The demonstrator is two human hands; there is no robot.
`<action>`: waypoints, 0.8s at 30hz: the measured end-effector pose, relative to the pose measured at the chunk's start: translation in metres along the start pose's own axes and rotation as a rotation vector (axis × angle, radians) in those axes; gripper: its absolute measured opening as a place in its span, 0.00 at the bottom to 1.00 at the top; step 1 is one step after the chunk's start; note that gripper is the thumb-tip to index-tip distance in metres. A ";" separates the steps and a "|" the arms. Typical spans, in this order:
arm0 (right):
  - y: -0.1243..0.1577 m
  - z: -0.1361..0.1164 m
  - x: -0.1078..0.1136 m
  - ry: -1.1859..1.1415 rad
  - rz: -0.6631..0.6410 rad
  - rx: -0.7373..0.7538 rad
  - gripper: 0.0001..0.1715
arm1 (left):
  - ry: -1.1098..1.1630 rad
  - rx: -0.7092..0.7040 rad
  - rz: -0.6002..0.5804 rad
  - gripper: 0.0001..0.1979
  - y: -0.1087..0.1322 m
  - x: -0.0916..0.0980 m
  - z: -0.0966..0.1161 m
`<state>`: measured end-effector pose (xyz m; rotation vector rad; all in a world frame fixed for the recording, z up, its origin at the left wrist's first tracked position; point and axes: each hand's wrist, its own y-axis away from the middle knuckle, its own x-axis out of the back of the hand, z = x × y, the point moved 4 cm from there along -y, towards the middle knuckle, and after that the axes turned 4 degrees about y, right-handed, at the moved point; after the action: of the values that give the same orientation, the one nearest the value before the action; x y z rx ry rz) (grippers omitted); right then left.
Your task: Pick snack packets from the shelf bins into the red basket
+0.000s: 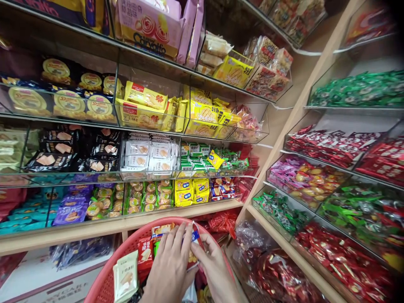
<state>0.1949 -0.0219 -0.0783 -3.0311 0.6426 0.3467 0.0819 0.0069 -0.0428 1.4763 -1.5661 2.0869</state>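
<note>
A red plastic basket (132,243) sits low in front of me, with several small snack packets in it. My left hand (170,269) lies over the packets in the basket, fingers spread and pressed on them. My right hand (214,269) pinches a small white, red and blue snack packet (196,235) at the basket's far rim, beside the left fingertips. A pale cream packet (126,275) leans at the basket's left side, and a red packet (145,254) stands next to it.
Clear-fronted shelves full of biscuit and candy packs rise ahead (148,155) and to the right (331,176). Bags of red-wrapped sweets (271,269) sit on the floor at right. A cardboard box (47,282) stands at lower left.
</note>
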 end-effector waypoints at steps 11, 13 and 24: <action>0.005 0.037 0.004 -0.051 -0.005 0.044 0.23 | 0.188 0.139 -0.680 0.42 0.015 -0.019 -0.007; 0.010 0.036 0.001 -0.096 -0.025 0.004 0.25 | 0.213 0.160 -0.812 0.42 0.011 -0.007 -0.005; 0.038 0.016 -0.027 -0.221 -0.032 -0.161 0.37 | -0.008 0.110 -0.676 0.44 0.025 0.011 -0.002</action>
<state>0.1527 -0.0448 -0.0867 -3.0823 0.5751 0.7540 0.0595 -0.0071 -0.0511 1.7304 -0.7841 1.7693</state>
